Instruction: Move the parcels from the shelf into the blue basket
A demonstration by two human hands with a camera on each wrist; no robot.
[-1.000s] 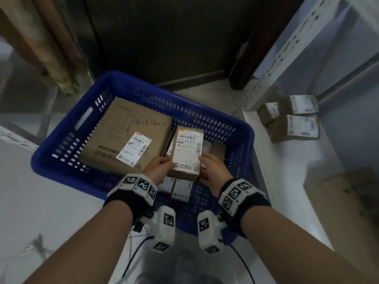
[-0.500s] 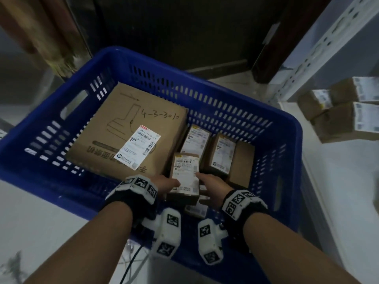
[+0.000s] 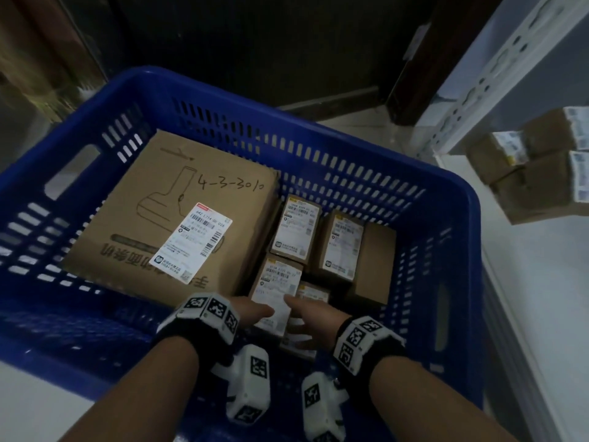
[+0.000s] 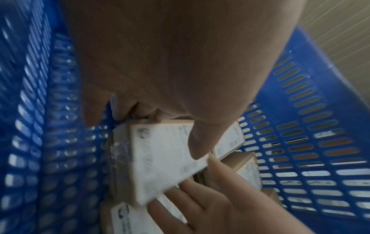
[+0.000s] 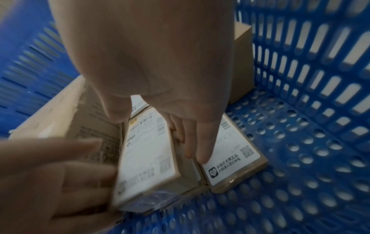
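Observation:
Both hands are inside the blue basket (image 3: 455, 199) and hold one small brown parcel (image 3: 276, 290) with a white label, low beside the large box (image 3: 178, 218). My left hand (image 3: 256, 314) grips its left side, thumb on the label. My right hand (image 3: 298, 309) pinches its right side. In the left wrist view the left thumb presses on the parcel (image 4: 160, 161). In the right wrist view the right fingers (image 5: 193, 139) run down between the held parcel (image 5: 146, 158) and a flat neighbouring parcel (image 5: 232, 159).
Other small labelled parcels (image 3: 296, 228) and a plain box (image 3: 373, 263) stand in the basket's right half. Three more parcels (image 3: 541, 173) sit on the white shelf (image 3: 535, 298) at right, behind a perforated upright (image 3: 497, 65). A dark door lies behind.
Both hands have carried the small parcel down from above the basket to its floor beside the large box. My view has moved closer over the basket.

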